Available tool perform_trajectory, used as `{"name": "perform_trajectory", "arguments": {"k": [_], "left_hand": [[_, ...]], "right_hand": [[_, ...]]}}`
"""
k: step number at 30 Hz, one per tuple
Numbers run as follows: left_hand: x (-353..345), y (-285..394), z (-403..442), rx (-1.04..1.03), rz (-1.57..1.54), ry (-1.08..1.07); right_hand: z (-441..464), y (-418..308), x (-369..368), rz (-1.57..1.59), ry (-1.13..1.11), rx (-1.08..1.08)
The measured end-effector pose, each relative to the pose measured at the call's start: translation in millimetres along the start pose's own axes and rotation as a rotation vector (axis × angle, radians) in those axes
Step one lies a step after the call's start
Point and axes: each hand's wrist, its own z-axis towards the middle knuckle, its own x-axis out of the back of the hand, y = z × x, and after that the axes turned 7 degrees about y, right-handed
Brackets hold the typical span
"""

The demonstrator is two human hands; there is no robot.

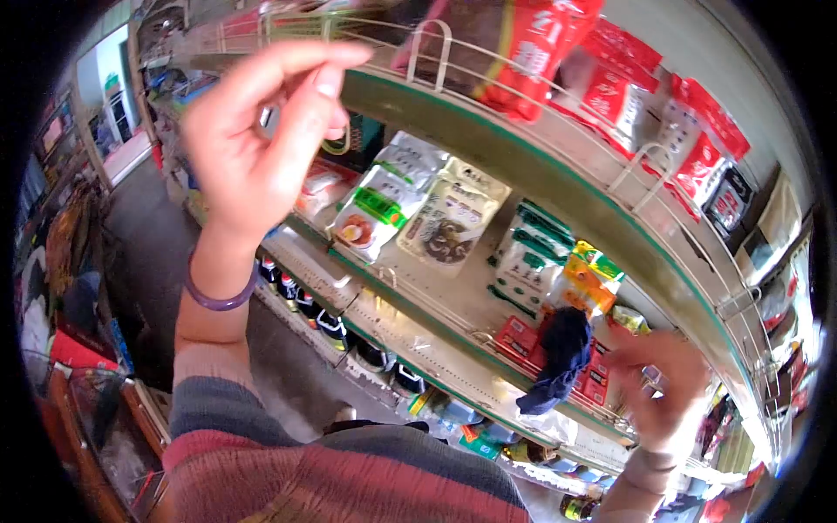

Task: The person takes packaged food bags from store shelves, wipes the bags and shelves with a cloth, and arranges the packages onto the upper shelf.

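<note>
My left hand (261,135) is raised in front of the upper shelf's edge, a purple bangle (222,301) round its wrist. Its fingers are curled in and the thumb lies against them, with nothing visible in its grasp. Low on the right, my right hand (663,383) is beside the middle shelf, its fingers smeared by motion. A dark blue cloth (562,357) is bunched over that shelf's front edge, left of my right hand. Red boxes (519,337) sit behind and around the cloth. Whether the right fingers hold anything is unclear.
The middle shelf (418,275) carries a silver-and-green packet (375,213), a beige packet (453,213), green-and-white packets (530,257) and an orange packet (586,279). Red bags (615,96) stand behind a wire rail (523,65) above. Bottles (331,327) line the bottom level.
</note>
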Motion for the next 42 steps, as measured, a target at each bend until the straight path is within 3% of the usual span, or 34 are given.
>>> {"name": "perform_trajectory", "arguments": {"k": [1,4,6,7,10,12,13,15,20,23,26,29,30,32,36,42], "left_hand": [[8,-24,-11,0.203,0.038,-0.003],[34,-147,-55,0.634,-0.009,-0.055],[59,-234,-99,0.690,0.400,-0.167],[75,-266,-119,0.714,0.594,-0.385],[103,-343,-182,0.739,0.844,-0.572],[113,-367,-196,0.720,0.886,-0.623],[114,-378,-200,0.770,0.900,-0.613],[113,-385,-197,0.883,0.963,-0.638],[104,-350,-137,0.834,1.007,-0.921],[103,-386,-156,0.820,0.911,-0.978],[103,-413,-168,0.937,0.737,-0.919],[101,-429,-181,1.253,0.351,-0.691],[100,-424,-180,1.374,0.186,-0.587],[99,-409,-180,1.297,0.063,-0.351],[105,-321,-155,1.088,-0.077,-0.089],[120,-181,-168,1.003,-0.206,-0.122]], "right_hand": [[7,-6,-24,0.062,-0.254,0.034],[15,4,-121,0.376,-0.403,0.079],[36,7,-181,0.381,-0.496,-0.057],[48,10,-211,0.390,-0.519,-0.112],[88,7,-302,0.631,-0.491,-0.177],[120,-12,-349,0.890,-0.520,-0.306],[128,10,-410,0.858,-0.531,-0.241],[161,-13,-434,0.700,-0.617,-0.334],[182,-12,-547,1.012,-0.559,-0.779],[188,1,-585,1.020,-0.557,-0.901],[197,-18,-552,1.295,-0.397,-1.289],[203,-18,-560,1.164,-0.363,-1.230],[206,-23,-558,1.250,-0.314,-1.257],[210,-30,-552,1.420,-0.210,-1.309],[196,-41,-497,1.735,-0.352,-1.319],[120,-73,-393,1.996,-0.559,-1.233]]}}
